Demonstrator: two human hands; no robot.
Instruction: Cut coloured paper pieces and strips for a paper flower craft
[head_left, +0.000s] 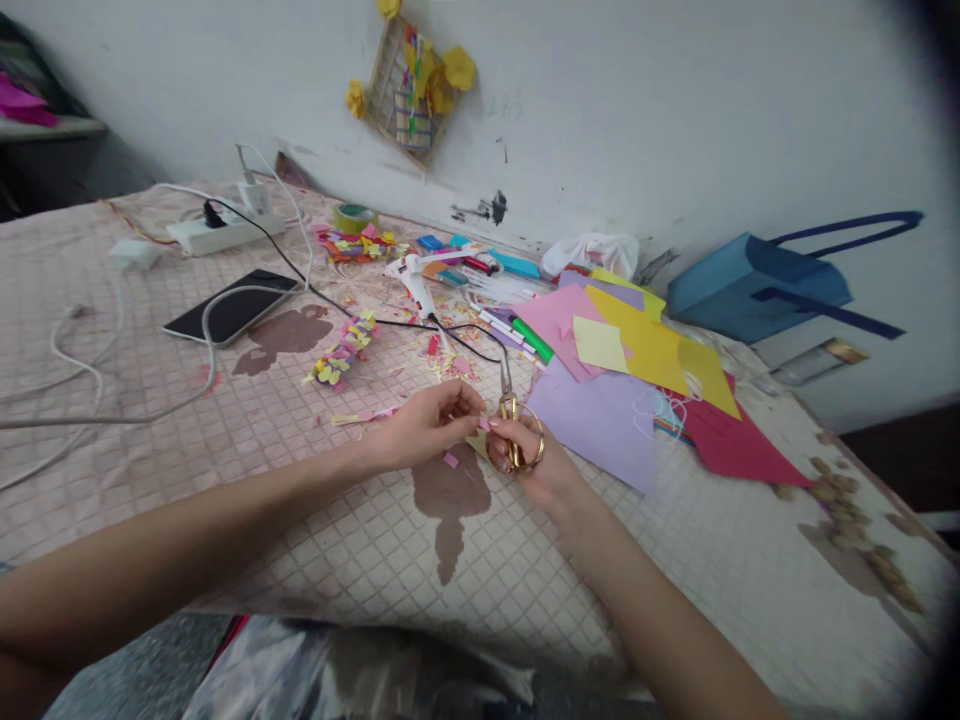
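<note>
My right hand [534,455] is closed through the golden handles of a pair of scissors [510,420], whose blades point away from me. My left hand [431,420] pinches a small piece of paper [478,440] right beside the scissors, fingers curled together. A tiny pink paper scrap [451,460] lies on the bedcover just below both hands. Both hands hover low over the pink checked cover [300,480].
Sheets of coloured paper [637,370] spread to the right, with markers [525,335] and a glue gun [416,280] behind. A phone [232,305], cables and a power strip [225,232] lie at left. A blue bag [757,285] leans on the wall. Paper flower chain [341,350].
</note>
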